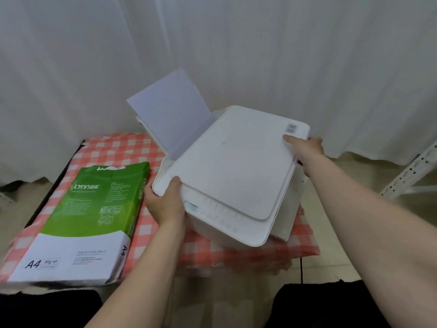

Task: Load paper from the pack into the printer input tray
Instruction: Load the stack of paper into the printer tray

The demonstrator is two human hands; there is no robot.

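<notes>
A white printer (236,171) sits turned at an angle on the checked tablecloth. White paper (175,110) stands tilted in the input tray (142,123) at the printer's back left. My left hand (165,200) grips the printer's near left corner, thumb on top. My right hand (305,147) holds the far right edge, thumb on the lid and fingers down the side. A green and white A4 paper pack (87,221) lies flat to the left of the printer, its far end torn open.
The red and white checked tablecloth (113,147) covers a small low table with a dark edge at left. White curtains (260,43) hang close behind. A white metal rack (411,171) stands at right on the tiled floor.
</notes>
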